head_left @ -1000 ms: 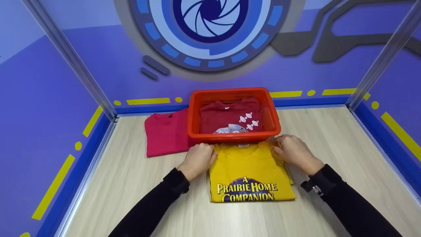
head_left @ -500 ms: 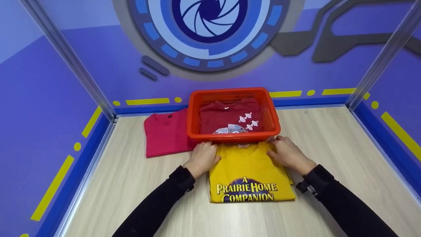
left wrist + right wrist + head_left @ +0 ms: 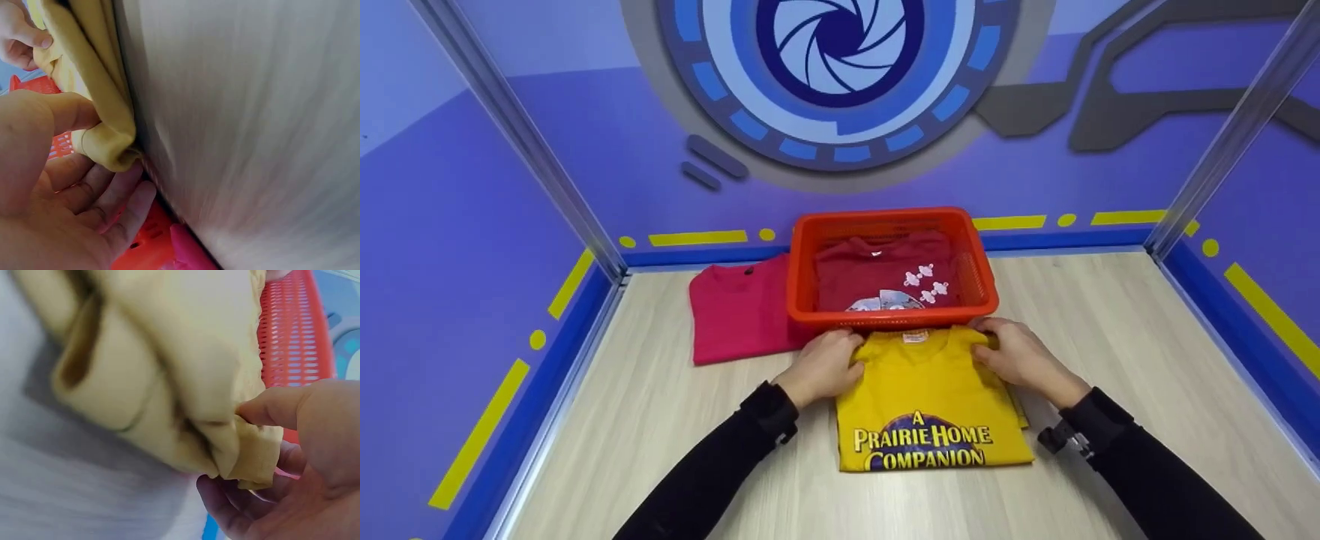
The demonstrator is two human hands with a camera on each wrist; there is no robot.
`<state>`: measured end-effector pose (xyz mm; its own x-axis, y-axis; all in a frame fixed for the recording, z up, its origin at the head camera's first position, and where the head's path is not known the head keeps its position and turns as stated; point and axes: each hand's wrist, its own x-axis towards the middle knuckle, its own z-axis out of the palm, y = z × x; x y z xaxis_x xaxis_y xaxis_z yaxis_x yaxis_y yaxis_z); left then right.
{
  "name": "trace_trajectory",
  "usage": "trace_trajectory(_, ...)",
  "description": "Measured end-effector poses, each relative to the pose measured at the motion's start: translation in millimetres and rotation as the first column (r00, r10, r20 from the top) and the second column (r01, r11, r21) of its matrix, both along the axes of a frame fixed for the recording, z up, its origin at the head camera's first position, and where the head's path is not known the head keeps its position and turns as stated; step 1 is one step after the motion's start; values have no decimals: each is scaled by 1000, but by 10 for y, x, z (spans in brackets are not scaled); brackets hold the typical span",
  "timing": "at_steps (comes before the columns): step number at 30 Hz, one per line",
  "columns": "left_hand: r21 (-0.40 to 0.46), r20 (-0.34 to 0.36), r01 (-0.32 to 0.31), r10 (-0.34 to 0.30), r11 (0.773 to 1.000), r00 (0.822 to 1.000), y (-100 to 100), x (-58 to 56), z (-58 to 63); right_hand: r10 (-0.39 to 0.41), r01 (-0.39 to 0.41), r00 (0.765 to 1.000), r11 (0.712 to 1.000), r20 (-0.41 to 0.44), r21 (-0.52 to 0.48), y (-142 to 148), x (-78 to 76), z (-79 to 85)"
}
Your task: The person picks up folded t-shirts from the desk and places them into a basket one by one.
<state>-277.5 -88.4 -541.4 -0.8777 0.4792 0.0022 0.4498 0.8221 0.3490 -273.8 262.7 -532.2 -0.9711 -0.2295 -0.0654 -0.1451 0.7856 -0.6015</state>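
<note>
Head view: a folded yellow shirt (image 3: 919,390) lies on a pale wood-grain desk (image 3: 1095,322), directly in front of a red plastic basket (image 3: 894,318). The person's left hand (image 3: 823,362) and right hand (image 3: 1020,354) hold its two upper corners, one each side of the collar. Inside the basket is a dark red shirt (image 3: 851,274) with a pale print; a pink shirt (image 3: 739,315), also folded, lies on the desk against the basket's left side. A blue patterned wall (image 3: 607,157) rises behind.

The folding of all three shirts looks done. The dark red one is in the basket; the yellow and pink ones are outside it, so any stowing of those two appears not yet done.

The yellow shirt's collar points away from the person, towards the basket, and its lettering, "A Prairie Home Companion", reads upright from the person's side. Its collar-to-hem line runs straight out from the person. The bundle looks nearly square; seen aslant, its longer side cannot be judged surely.

Left wrist view: the left thumb presses a rolled yellow edge, fingers behind it, in a narrow pinch. The right hand shows beyond.

Right wrist view: the right thumb and fingers pinch a yellow corner between them. Nearer folds gape and blur; the basket's mesh stands behind.
</note>
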Motion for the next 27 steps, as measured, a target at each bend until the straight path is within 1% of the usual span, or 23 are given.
trace_trajectory(2, 42, 13, 12, -12, 999, 1000, -29, 15, 7, -6, 6, 1000, 1000, -3, -9, -4, 54, 75)
trace_trajectory(4, 101, 28, 25, -28, 995, 999, -69, 16, 31, 2, -3, 999, 1000, -33, -7, -1, 99, 166)
trace_trajectory(7, 196, 59, 52, -65, 979, 996, -139, 4, 107, 20, -22, 997, 1000, -79, -18, 21, 155, 313)
trace_trajectory(9, 257, 76, 65, -87, 964, 993, -183, -8, 188, 30, -34, 995, 999, -99, -42, 49, 182, 417)
trace_trajectory(11, 303, 79, 83, -112, 949, 991, -223, -24, 285, 38, -46, 992, 997, -121, -69, 78, 195, 517)
trace_trajectory(15, 386, 46, 118, -146, 915, 988, -281, -71, 495, 51, -69, 981, 993, -187, -96, 125, 171, 685)
trace_trajectory(18, 429, 9, 137, -155, 893, 988, -311, -102, 624, 55, -77, 976, 992, -213, -97, 136, 143, 764)
trace_trajectory(21, 450, -17, 144, -153, 881, 988, -343, -110, 721, 59, -81, 975, 992, -216, -96, 127, 136, 810)
trace_trajectory(24, 465, -23, 143, -150, 874, 988, -381, -96, 813, 67, -93, 968, 991, -241, -99, 116, 152, 855)
trace_trajectory(27, 492, -16, 134, -146, 860, 989, -434, -68, 927, 66, -102, 955, 989, -291, -110, 113, 179, 917)
